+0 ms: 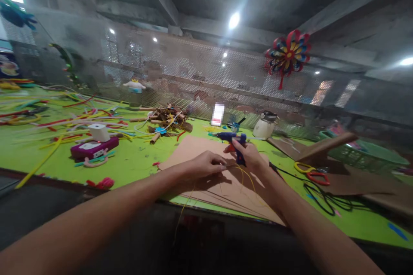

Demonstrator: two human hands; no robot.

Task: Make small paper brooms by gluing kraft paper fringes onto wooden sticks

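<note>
My right hand [250,157] is wrapped round the handle of a dark blue glue gun [229,136], its nozzle pointing left above a brown cardboard sheet [193,148]. A pale glue stick [256,138] sticks out of its back. Low over the cardboard, my left hand [208,165] has its fingers bent and drawn together; what they hold, if anything, is too small to make out. Thin yellow thread [251,180] curls over the cardboard between my hands, and another strand hangs past the table's front edge below my left wrist.
Left on the green table [135,161] are a purple power strip [93,148] with a white plug and several coloured pipe cleaners. Brown scraps [169,120] lie behind. At right are a whitish jar [265,125], scissors [318,178], black cable [322,200] and a green basket [371,154].
</note>
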